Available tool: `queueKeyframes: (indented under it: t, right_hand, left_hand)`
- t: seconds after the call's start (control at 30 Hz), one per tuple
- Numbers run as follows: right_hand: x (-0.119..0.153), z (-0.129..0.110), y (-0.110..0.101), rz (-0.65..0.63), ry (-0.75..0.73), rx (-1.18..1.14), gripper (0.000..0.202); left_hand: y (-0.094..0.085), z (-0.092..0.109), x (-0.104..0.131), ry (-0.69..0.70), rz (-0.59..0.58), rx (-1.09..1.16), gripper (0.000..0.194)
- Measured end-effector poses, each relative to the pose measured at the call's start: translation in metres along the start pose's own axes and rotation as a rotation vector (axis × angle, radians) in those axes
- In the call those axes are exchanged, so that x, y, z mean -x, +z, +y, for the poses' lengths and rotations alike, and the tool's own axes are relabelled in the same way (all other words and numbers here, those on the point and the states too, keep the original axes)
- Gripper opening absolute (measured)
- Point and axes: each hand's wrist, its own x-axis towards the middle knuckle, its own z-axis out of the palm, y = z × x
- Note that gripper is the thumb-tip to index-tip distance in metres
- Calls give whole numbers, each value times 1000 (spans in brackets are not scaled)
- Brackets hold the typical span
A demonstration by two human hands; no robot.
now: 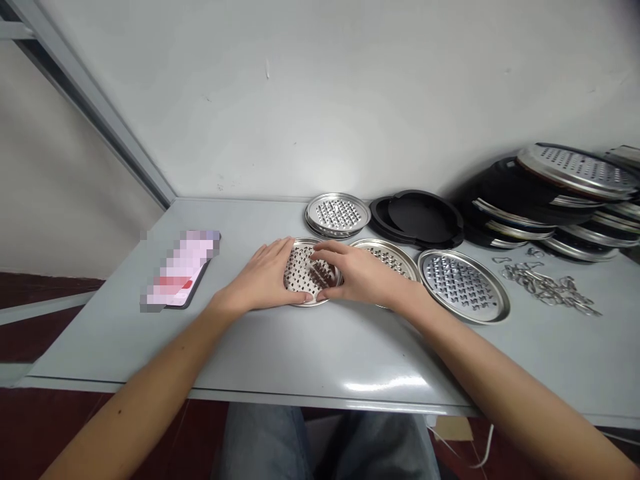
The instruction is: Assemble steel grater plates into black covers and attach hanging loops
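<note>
Between my hands a round metal grater disc (301, 267) lies on the table, its face full of small punched holes. My left hand (267, 277) wraps its left rim, fingers along the far side and thumb at the near edge. From the right, my right hand (360, 270) arches over the disc, its thumb on the near rim and its bent fingers above the face; their exact contact is hidden. Partly under my right wrist is a second grater disc (395, 257). Farther right lies a third grater disc (463, 287) with coarse raised teeth.
Behind my hands sits a small stack of grater discs (338, 212), beside black round trays (425, 217). Tall piles of black trays and discs (540, 193) stand at the right, near loose metal clips (547, 283). A phone (185, 270) lies on the left. A wall backs the table (240, 363).
</note>
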Motion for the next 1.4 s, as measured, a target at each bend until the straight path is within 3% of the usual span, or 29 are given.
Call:
queueKeyframes:
  t: [0.17, 0.63, 0.77, 1.4]
  right_hand:
    - [1, 0, 1, 27, -70, 46, 43]
    - [1, -7, 0, 27, -147, 151, 23]
    - [1, -9, 2, 40, -151, 217, 20]
    - [-1, -12, 13, 0, 62, 232, 51]
  left_hand:
    - [3, -3, 0, -10, -6, 16, 106]
    - [2, -2, -2, 5, -4, 33, 99]
    - [2, -3, -1, -9, -20, 11, 105]
    - [2, -1, -1, -1, -4, 69, 96]
